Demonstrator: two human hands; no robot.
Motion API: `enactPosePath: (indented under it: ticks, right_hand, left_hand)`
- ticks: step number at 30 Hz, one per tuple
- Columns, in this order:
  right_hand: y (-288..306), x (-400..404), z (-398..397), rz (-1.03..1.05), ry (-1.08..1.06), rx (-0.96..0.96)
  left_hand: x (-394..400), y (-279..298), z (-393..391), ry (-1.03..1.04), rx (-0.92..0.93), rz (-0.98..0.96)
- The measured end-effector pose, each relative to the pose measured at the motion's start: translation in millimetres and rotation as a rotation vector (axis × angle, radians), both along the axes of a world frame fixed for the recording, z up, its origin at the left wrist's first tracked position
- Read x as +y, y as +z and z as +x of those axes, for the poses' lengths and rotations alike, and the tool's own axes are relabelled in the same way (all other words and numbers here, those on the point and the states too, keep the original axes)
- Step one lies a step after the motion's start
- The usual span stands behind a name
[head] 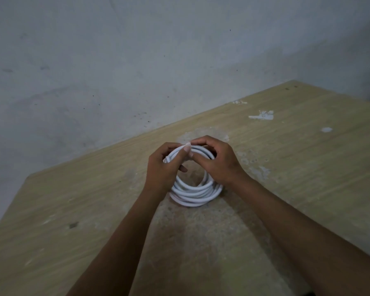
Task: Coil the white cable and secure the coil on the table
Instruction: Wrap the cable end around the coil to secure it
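We have the cable [193, 192] wound into a ring of several turns, standing tilted on the table [297, 159], its near arc resting on the wood and its far arc lifted between our hands. Our left hand [161, 167] is curled shut around the far-left part of the coil, fingers wrapped over the bunched turns. Our right hand [216, 162] pinches at the far top of the coil, thumb and forefinger closed on something small and white there; whether that is the cable's end or a tie, we cannot tell.

We judge the winding done and the securing under way. To do it well, we should keep the left grip firm so the turns stay stacked and none springs loose at the near arc. The right fingers should draw the fastening snug across all the turns, not just the outer one, and close beside the left hand where the bundle is tightest. Only then should we lay the coil flat.
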State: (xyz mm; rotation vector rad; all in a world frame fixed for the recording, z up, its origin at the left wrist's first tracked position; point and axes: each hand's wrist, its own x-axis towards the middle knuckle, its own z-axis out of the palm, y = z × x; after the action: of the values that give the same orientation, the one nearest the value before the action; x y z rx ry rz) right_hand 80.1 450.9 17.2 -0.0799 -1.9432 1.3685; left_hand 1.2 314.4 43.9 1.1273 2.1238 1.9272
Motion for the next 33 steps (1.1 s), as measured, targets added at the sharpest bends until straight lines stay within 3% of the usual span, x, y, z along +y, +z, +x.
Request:
enactPosePath:
  ticks: [12,24,30,33]
  right_hand:
    - [22,10,-5,-0.097,0.129,-0.08]
    - [17,10,-11,-0.074,0.052,-0.068]
    - [27,14,-6,-0.327,0.164,-0.156]
    - [33,15,-8,-0.346,0.231,-0.243]
  left_hand:
    - [-1,-4,-7,0.028,0.043,-0.047]
    - [0,-7,-12,-0.059,0.051,-0.013]
    - [0,-7,-10,-0.058,0.052,0.026]
    - [-1,-7,-9,-0.036,0.06,0.039]
